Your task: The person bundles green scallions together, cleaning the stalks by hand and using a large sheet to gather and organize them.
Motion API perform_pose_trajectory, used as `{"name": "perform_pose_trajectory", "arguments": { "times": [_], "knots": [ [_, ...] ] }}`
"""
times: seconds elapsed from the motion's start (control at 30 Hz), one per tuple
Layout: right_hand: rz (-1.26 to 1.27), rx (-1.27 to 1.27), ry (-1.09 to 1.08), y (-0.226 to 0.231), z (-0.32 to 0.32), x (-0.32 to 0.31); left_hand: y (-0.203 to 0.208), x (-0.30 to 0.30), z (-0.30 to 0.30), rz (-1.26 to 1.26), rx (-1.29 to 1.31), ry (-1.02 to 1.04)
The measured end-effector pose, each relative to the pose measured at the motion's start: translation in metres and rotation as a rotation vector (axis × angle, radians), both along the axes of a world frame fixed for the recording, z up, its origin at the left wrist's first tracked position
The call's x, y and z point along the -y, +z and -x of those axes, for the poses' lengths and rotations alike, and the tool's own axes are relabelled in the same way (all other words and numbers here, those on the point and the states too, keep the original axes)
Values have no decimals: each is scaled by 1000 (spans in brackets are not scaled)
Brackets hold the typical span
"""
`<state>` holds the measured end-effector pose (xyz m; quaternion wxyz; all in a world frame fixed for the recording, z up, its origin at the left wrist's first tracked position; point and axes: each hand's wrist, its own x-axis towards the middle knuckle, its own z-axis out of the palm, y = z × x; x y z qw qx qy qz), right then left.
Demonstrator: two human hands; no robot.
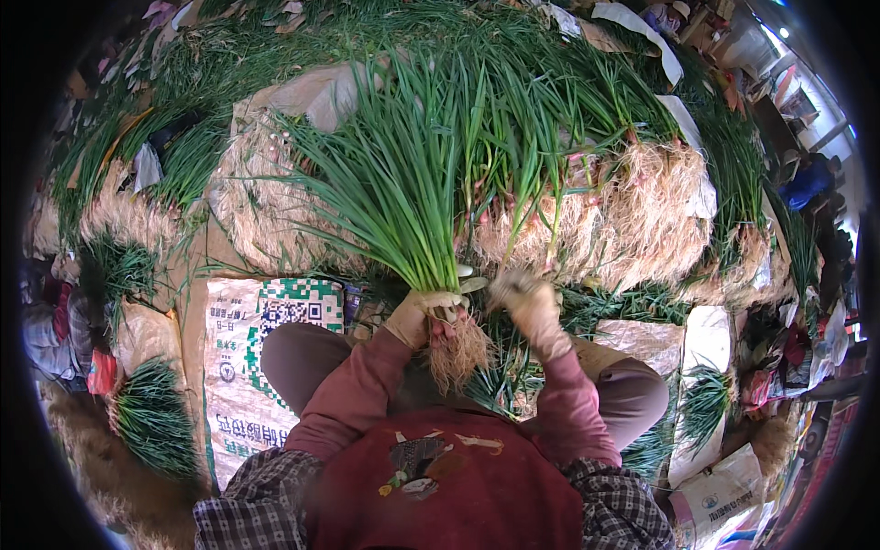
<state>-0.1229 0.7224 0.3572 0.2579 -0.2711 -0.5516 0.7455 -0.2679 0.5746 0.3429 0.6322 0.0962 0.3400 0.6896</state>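
A bunch of green garlic (412,211), with long flat leaves, pinkish stem bases and pale roots, stands over my lap with its leaves fanned away from me. My gloved left hand (408,321) is closed around its lower stems from the left. A pale flat strip (445,299) wraps the stems just above the roots, and its end sticks out to the right. Close to the bunch's right side is my gloved right hand (530,310). Motion smears its fingers, so whether they hold anything is unclear.
Ahead lies a wide heap of loose green garlic, its pale roots (642,211) toward me. A printed sack (238,367) is spread at my left. Bunches (151,417) lie on the far left and others (704,403) on the right. People sit at both edges.
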Motion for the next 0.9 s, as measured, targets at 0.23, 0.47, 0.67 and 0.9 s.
{"name": "perform_pose_trajectory", "arguments": {
  "times": [0.23,0.47,0.67,0.9],
  "knots": [
    [-69,386,3,7,15,5,2,-2,3,57,-111,-127],
    [-936,369,-7,-31,19,23,5,0,8,274,-201,-296],
    [-1247,1014,815,-29,-13,19,12,-1,-6,23,-63,-61],
    [-850,1117,-321,-31,-30,-55,-6,-4,-6,43,-22,-104]
  ]
}}
